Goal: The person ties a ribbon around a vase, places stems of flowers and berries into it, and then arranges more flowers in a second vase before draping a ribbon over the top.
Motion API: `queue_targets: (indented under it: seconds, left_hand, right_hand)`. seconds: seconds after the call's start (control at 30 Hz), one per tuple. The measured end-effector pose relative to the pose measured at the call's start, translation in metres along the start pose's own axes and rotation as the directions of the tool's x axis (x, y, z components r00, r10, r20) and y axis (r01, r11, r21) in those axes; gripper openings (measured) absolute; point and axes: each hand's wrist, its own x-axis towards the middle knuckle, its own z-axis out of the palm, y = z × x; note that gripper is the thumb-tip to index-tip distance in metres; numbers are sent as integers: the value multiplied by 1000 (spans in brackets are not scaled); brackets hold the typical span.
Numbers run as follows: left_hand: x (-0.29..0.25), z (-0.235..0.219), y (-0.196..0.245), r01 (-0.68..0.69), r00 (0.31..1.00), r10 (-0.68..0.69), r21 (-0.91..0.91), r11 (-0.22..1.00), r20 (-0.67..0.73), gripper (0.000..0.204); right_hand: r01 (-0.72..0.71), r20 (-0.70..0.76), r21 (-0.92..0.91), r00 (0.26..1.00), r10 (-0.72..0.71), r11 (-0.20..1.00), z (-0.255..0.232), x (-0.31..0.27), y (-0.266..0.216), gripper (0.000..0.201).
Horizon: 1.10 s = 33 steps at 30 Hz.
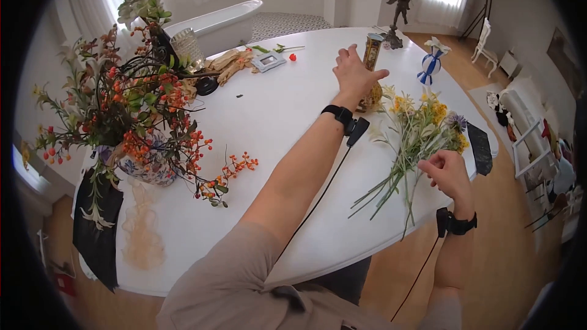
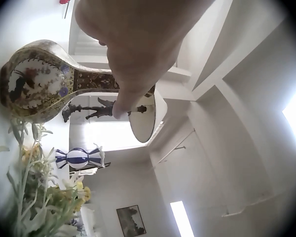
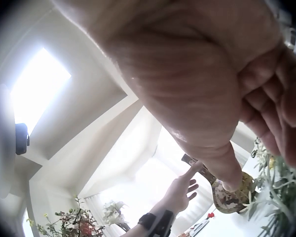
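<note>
A tall decorated vase (image 1: 370, 55) with a slim neck and rounded, painted body (image 2: 37, 81) stands on the white table. My left hand (image 1: 356, 76) is stretched out at its neck, thumb and fingers spread, and hides part of the vase in the head view. Nothing is gripped in that hand. To the right of the vase lies a loose bunch of flowers (image 1: 422, 122), yellow, cream and purple, with long green stems toward me. My right hand (image 1: 449, 174) hovers beside the stems, its fingers loosely bent and holding nothing.
A large arrangement of orange berries (image 1: 183, 110) in a patterned pot (image 1: 147, 162) fills the left side. A statuette lamp (image 1: 400, 6) and a blue-and-white striped vase (image 1: 431, 64) stand at the back right. Black sheets (image 1: 480, 148) hang over the table edge.
</note>
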Motion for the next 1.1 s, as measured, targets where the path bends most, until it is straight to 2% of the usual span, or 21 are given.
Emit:
queue_targets:
  seconds: [0.03, 0.07, 0.1, 0.13, 0.17, 0.23, 0.27, 0.33, 0.37, 0.43, 0.47, 0.5, 0.57, 0.9, 1.03, 1.07, 1.1]
  left_hand:
    - [12, 10, -2, 17, 999, -17, 0, 1000, 40, 110]
    - [17, 10, 3, 58, 991, -54, -25, 998, 124, 106]
    - [23, 20, 0, 79, 983, -78, 4, 997, 168, 106]
    - [25, 28, -2, 85, 979, -82, -8, 996, 187, 98]
    - [22, 35, -6, 75, 990, -70, -36, 997, 122, 82]
    - [24, 50, -21, 114, 983, -93, -126, 985, 158, 61]
    - [21, 51, -23, 119, 982, -99, -124, 985, 159, 61]
    - [16, 50, -27, 76, 992, -44, -278, 958, 117, 43]
    - [13, 49, -30, 79, 992, -48, -275, 958, 115, 43]
    - [8, 40, -38, 14, 986, 18, -189, 982, 167, 33]
    - [5, 33, -40, -15, 978, 35, -99, 995, 205, 30]
    - [-1, 26, -42, -8, 980, 26, -92, 996, 198, 30]
    - [-16, 10, -43, -2, 1000, 8, -221, 975, 29, 30]
    - [-76, -85, -51, 76, 997, -76, -220, 972, 5, 29]
    - [-99, -117, -52, 108, 994, -112, -236, 966, -3, 24]
    - [-102, -123, -54, 109, 993, -114, -233, 966, -8, 25]
    - [-107, -128, -56, 109, 993, -114, -230, 967, -10, 27]
  right_hand:
    - [67, -46, 38, 997, -65, 997, -6, 15, -17, 34]
    - [162, -141, -16, 977, -163, 987, -8, 33, -35, 33]
    - [222, -189, 48, 959, -209, 974, -7, 59, -52, 35]
    - [226, -229, -15, 947, -223, 974, -6, 83, -70, 44]
    - [285, -261, -21, 924, -281, 958, 0, 113, -81, 54]
    - [374, -318, -89, 868, -382, 923, 20, 174, -93, 73]
    - [401, -336, -146, 840, -427, 904, 32, 199, -95, 82]
    - [420, -314, -135, 841, -441, 897, 57, 234, -106, 84]
    - [437, -298, -128, 839, -455, 890, 67, 239, -113, 86]
    - [425, -274, -122, 854, -442, 897, 86, 241, -123, 81]
    - [409, -258, -119, 867, -426, 905, 94, 240, -128, 77]
    - [417, -248, -114, 867, -432, 902, 101, 240, -129, 77]
    - [458, -255, -35, 855, -451, 888, 112, 233, -133, 65]
    - [583, -205, 38, 799, -565, 812, 149, 147, -173, 50]
    - [651, -194, 60, 751, -631, 756, 164, 122, -182, 48]
    - [655, -197, 67, 748, -634, 753, 164, 113, -183, 48]
    - [603, -143, 153, 797, -586, 783, 160, 102, -183, 45]
